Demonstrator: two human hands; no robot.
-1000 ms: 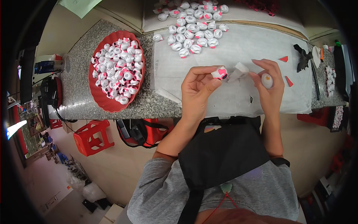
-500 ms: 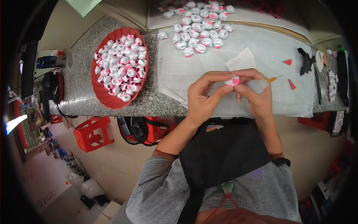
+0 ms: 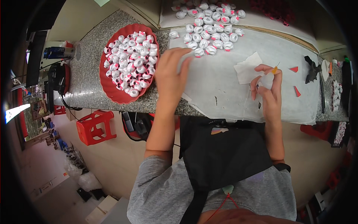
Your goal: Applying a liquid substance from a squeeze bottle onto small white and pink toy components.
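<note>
My left hand (image 3: 171, 74) is over the worktop between the bowl and the white sheet. Its thumb stands apart from the fingers, and nothing shows between them. My right hand (image 3: 271, 87) is closed around a small translucent squeeze bottle (image 3: 265, 80) with a yellow-based needle tip pointing up. To the left of my left hand, a red scalloped bowl (image 3: 108, 95) is heaped with small rounded white pieces (image 3: 140, 62) with pink parts. Similar white-and-pink pieces (image 3: 210, 50) stand grouped at the far side of the sheet, and a single one (image 3: 173, 34) lies at their left.
A white sheet (image 3: 212, 87) covers much of the speckled stone counter (image 3: 87, 74). A torn paper piece (image 3: 244, 71) lies near my right hand. Farther right are two red triangular scraps (image 3: 297, 91) and a crumpled black scrap (image 3: 312, 69). Below the counter stands a red stool (image 3: 96, 127).
My hands have separated. The left moved left toward the bowl; the right moved right with the bottle. The white-and-pink piece they held together no longer shows in them. The view has shifted slightly.
</note>
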